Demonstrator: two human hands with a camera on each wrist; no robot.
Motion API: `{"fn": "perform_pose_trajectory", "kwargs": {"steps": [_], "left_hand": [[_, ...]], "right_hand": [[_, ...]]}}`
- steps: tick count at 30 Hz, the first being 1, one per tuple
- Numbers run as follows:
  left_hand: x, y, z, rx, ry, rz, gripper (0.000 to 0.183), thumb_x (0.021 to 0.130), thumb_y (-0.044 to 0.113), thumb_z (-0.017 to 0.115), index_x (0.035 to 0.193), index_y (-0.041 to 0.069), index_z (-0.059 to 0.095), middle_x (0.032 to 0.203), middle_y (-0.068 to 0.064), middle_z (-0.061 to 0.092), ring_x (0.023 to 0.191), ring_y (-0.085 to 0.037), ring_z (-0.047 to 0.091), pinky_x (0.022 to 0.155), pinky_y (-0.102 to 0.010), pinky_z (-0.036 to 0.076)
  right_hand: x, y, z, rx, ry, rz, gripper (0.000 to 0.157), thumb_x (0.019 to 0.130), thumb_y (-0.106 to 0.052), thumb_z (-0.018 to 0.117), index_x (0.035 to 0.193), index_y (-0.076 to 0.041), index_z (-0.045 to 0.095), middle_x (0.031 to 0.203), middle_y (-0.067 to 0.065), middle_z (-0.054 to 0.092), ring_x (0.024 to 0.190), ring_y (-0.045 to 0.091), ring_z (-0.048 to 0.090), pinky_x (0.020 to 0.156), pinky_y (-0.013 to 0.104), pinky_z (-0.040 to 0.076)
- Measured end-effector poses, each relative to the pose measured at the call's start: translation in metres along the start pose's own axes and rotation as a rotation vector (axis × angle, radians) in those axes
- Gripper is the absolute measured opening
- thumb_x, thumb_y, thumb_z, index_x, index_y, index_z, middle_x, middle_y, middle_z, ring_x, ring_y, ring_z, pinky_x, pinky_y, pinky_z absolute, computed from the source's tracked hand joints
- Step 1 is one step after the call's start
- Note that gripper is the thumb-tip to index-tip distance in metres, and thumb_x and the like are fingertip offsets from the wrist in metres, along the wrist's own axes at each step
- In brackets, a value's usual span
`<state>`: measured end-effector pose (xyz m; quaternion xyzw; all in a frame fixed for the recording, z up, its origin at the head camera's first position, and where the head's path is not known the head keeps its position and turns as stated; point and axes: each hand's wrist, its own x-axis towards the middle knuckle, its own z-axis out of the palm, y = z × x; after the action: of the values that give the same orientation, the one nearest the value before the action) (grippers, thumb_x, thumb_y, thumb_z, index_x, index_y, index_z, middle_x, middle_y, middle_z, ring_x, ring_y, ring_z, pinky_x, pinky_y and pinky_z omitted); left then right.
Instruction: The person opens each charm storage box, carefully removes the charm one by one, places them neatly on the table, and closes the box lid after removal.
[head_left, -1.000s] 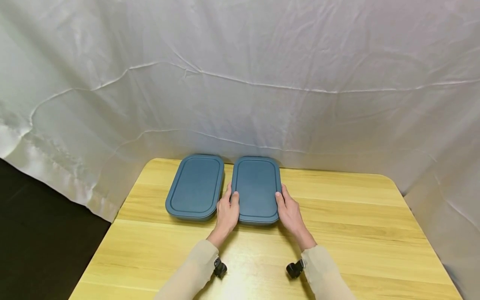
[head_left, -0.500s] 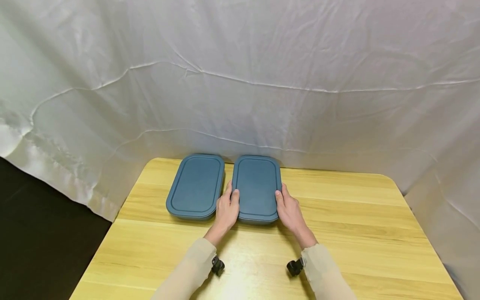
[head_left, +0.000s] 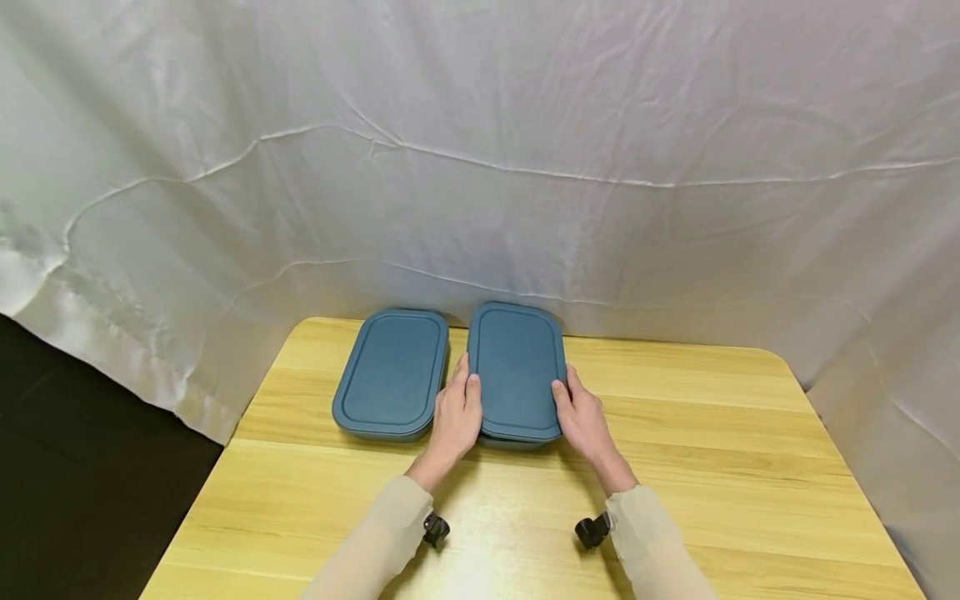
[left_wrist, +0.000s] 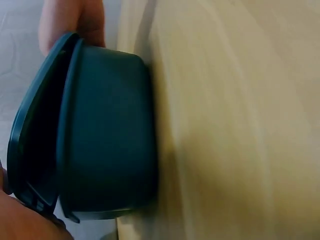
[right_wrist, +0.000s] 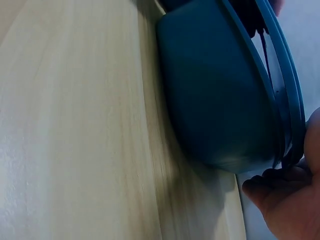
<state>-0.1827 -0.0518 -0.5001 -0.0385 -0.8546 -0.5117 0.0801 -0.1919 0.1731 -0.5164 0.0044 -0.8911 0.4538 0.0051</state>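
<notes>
A blue rectangular food container stands on the table, its lid [head_left: 517,367] raised and tilted above the box body [left_wrist: 107,130]. Each side edge of that lid is held: the left by my left hand [head_left: 456,418], the right by my right hand [head_left: 585,423], thumbs on top. Both wrist views show a dark gap between lid and body; in the right wrist view the lid [right_wrist: 289,80] is apart from the rim along the near side. What the box contains is hidden. Just left of my left hand sits a second blue container [head_left: 392,371] with its lid on.
The wooden table [head_left: 712,467] extends to the right and in front of the containers. A pale grey curtain [head_left: 525,167] hangs close behind its back edge. Dark floor [head_left: 90,467] shows at the left.
The right container's lid has risen off its body and tilted slightly, with both hands moving up along with it. The left container stays where it was.
</notes>
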Motion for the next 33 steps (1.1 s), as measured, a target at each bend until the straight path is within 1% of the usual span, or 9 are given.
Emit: {"fn": "perform_pose_trajectory", "kwargs": {"steps": [2, 3, 4, 6, 9, 17, 22, 28, 33], "left_hand": [[0.001, 0.002, -0.001, -0.007, 0.006, 0.047, 0.055, 0.114, 0.023, 0.039, 0.164, 0.002, 0.034, 0.121, -0.024, 0.073, 0.098, -0.037, 0.071, 0.098, -0.05, 0.056], [0.002, 0.002, -0.002, -0.01, 0.007, 0.07, 0.054, 0.113, 0.021, 0.04, 0.163, 0.001, 0.035, 0.095, -0.02, 0.074, 0.074, -0.031, 0.066, 0.08, -0.048, 0.057], [0.003, 0.002, -0.002, -0.009, 0.005, 0.088, 0.055, 0.112, 0.021, 0.04, 0.163, 0.001, 0.036, 0.073, -0.013, 0.065, 0.057, -0.025, 0.054, 0.065, -0.049, 0.051], [0.004, 0.005, -0.004, -0.042, -0.023, 0.11, 0.056, 0.112, 0.021, 0.041, 0.164, 0.002, 0.034, 0.053, -0.001, 0.038, 0.042, -0.018, 0.03, 0.05, -0.045, 0.035], [0.005, 0.01, -0.006, -0.086, -0.082, 0.102, 0.057, 0.113, 0.024, 0.041, 0.166, 0.007, 0.031, 0.052, 0.007, 0.035, 0.04, -0.011, 0.03, 0.046, -0.039, 0.034], [0.007, 0.027, -0.004, -0.2, -0.188, 0.055, 0.057, 0.115, 0.028, 0.043, 0.168, 0.019, 0.026, 0.054, 0.003, 0.044, 0.041, -0.012, 0.04, 0.049, -0.028, 0.041], [0.009, 0.031, 0.002, -0.24, -0.2, 0.091, 0.057, 0.114, 0.024, 0.044, 0.168, 0.013, 0.026, 0.053, 0.003, 0.043, 0.042, -0.01, 0.039, 0.048, -0.026, 0.039], [0.01, 0.038, 0.007, -0.275, -0.203, 0.059, 0.059, 0.114, 0.024, 0.045, 0.168, 0.013, 0.025, 0.054, 0.004, 0.044, 0.046, -0.013, 0.047, 0.054, -0.026, 0.047], [0.007, 0.046, 0.009, -0.305, -0.215, 0.031, 0.059, 0.114, 0.022, 0.044, 0.168, 0.014, 0.023, 0.059, -0.002, 0.047, 0.041, -0.005, 0.03, 0.048, -0.024, 0.034]], "right_hand": [[0.0, 0.001, -0.001, 0.025, -0.007, 0.02, 0.063, 0.116, -0.035, 0.037, 0.168, -0.003, 0.021, 0.169, 0.024, 0.033, 0.156, 0.041, 0.034, 0.127, 0.056, 0.031], [0.0, 0.002, -0.002, 0.037, -0.011, 0.026, 0.063, 0.116, -0.034, 0.037, 0.168, -0.003, 0.021, 0.17, 0.023, 0.032, 0.157, 0.04, 0.032, 0.128, 0.056, 0.03], [0.0, 0.003, -0.002, 0.051, -0.012, 0.038, 0.063, 0.116, -0.034, 0.037, 0.168, -0.003, 0.021, 0.17, 0.022, 0.032, 0.158, 0.039, 0.031, 0.129, 0.054, 0.029], [0.0, 0.004, -0.003, 0.071, -0.014, 0.049, 0.063, 0.116, -0.034, 0.037, 0.168, -0.003, 0.022, 0.171, 0.022, 0.031, 0.158, 0.038, 0.03, 0.129, 0.054, 0.028], [0.0, 0.007, -0.005, 0.095, -0.014, 0.068, 0.062, 0.116, -0.033, 0.036, 0.167, -0.002, 0.023, 0.171, 0.022, 0.031, 0.159, 0.039, 0.029, 0.13, 0.054, 0.027], [-0.001, 0.014, -0.007, 0.148, -0.022, 0.129, 0.06, 0.116, -0.031, 0.034, 0.167, -0.002, 0.025, 0.171, 0.023, 0.029, 0.16, 0.04, 0.026, 0.13, 0.055, 0.025], [0.0, 0.019, -0.007, 0.189, -0.019, 0.156, 0.059, 0.116, -0.029, 0.033, 0.166, 0.0, 0.025, 0.171, 0.024, 0.028, 0.16, 0.04, 0.024, 0.131, 0.054, 0.023], [0.003, 0.023, -0.006, 0.214, -0.006, 0.167, 0.058, 0.115, -0.028, 0.035, 0.166, -0.001, 0.028, 0.17, 0.025, 0.032, 0.159, 0.041, 0.028, 0.129, 0.056, 0.026], [0.004, 0.024, -0.006, 0.184, 0.021, 0.165, 0.058, 0.114, -0.028, 0.038, 0.165, -0.002, 0.03, 0.168, 0.024, 0.036, 0.157, 0.039, 0.032, 0.128, 0.054, 0.03]]}}
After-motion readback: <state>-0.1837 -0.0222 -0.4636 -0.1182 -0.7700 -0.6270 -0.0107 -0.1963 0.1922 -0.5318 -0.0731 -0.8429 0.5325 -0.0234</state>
